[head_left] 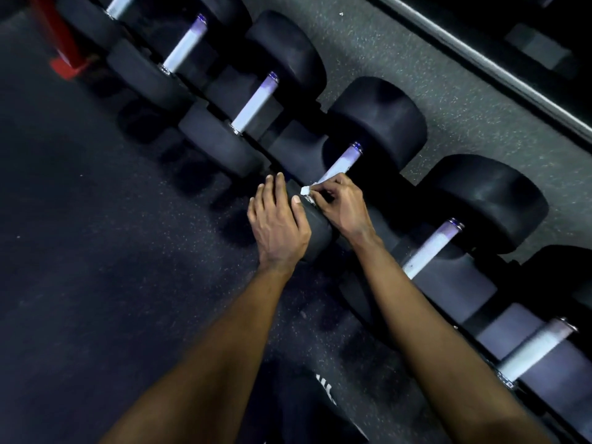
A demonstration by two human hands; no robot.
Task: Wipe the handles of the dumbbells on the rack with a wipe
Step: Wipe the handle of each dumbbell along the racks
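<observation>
Six dumbbells lie side by side on a dark rack [455,290] that runs slantwise across the view, and the held dumbbell [381,120], fourth from the far left end of the row, is the one both hands are on. At the near end of its pale handle [341,165], where the handle meets the near head [320,232], the right hand [342,206] pinches a small white wipe [305,190] between curled fingers and thumb, pressing it against the handle. The left hand [278,219] grips that near head, its fingers curved over the left side and its thumb laid across the top. Left of the held dumbbell spreads dark speckled floor [96,219], and past its far head lies a lighter grey strip of floor [448,91]. Far off to its upper left, a red post [61,43] stands beside the end of the row.
</observation>
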